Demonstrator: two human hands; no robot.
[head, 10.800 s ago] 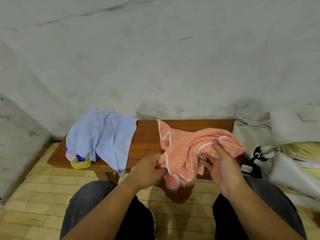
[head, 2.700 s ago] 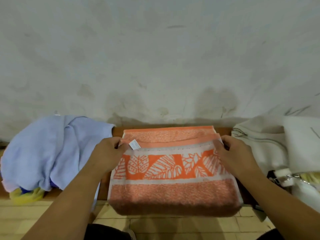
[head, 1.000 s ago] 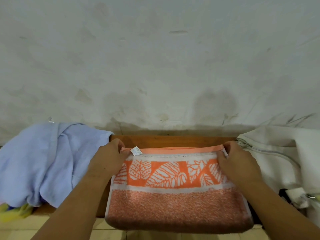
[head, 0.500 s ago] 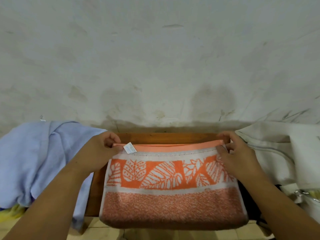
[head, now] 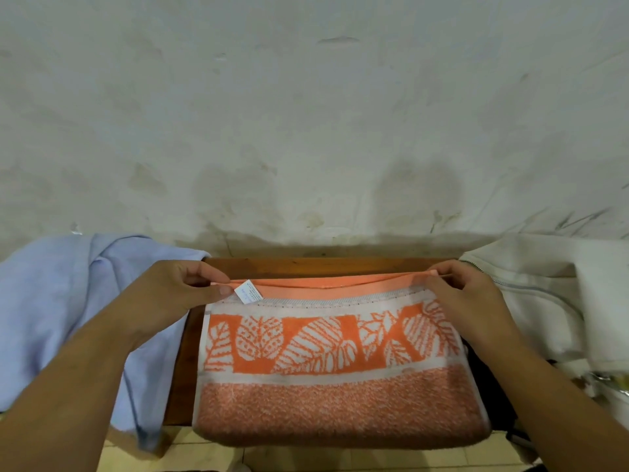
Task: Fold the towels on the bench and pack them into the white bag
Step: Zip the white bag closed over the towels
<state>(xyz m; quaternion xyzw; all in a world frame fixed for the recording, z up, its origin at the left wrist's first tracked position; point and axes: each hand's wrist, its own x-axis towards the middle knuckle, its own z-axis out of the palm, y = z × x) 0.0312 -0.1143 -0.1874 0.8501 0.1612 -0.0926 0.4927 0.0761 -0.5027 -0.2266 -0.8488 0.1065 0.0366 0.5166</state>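
An orange towel with a white leaf band lies folded on the wooden bench, its near fold hanging over the front edge. My left hand pinches the towel's far left corner beside a small white label. My right hand pinches the far right corner. Both corners are lifted a little off the bench. A crumpled light blue towel covers the bench's left end. The white bag with a zipper sits at the right end.
A stained white wall rises directly behind the bench. Tiled floor shows below the front edge. Something dark and a metal clasp lie by the bag at the lower right.
Over the last second both hands slid out to the towel's far corners and now pinch and raise the far edge slightly. Much earlier the towel was a loose bundle in my hands.
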